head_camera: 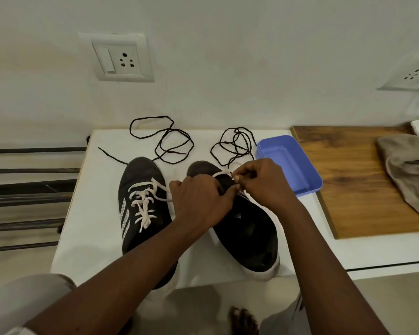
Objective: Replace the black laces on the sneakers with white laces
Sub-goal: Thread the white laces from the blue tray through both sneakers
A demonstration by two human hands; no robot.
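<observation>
Presently, your task stands past the halfway mark, by my reading. Both black laces are out of the sneakers: the first black lace (165, 139) lies loose on the bench (94, 213) at 12 o'clock of the left sneaker (143, 213), and the second black lace (235, 146) is heaped at 12 o'clock of the right sneaker (249, 233). Both sneakers rest on the bench with toes toward you, overhanging its near edge.

The left sneaker carries a finished white lace (143, 204), crossed in rows, with its ends at the far end of the lacing. I judge that shoe complete.

The right sneaker is in hand. Your right hand (264, 182) has its fingers (237, 178) pinching the working white lace (221, 174), which arcs over the collar at the sneaker's 12 o'clock end. Your left hand (198, 204) is curled down over the throat of the shoe; whether those fingers pinch lace or upper I cannot tell, as the hand hides them. The rows beneath are likewise covered, so the count of threaded eyelets cannot be confirmed.

Outstanding, as I judge it: finish the upper eyelets of the right sneaker, even the ends and tie off.

A blue tray (288, 160) sits at 2 o'clock of the right sneaker, beside a wooden board (363, 180).
</observation>
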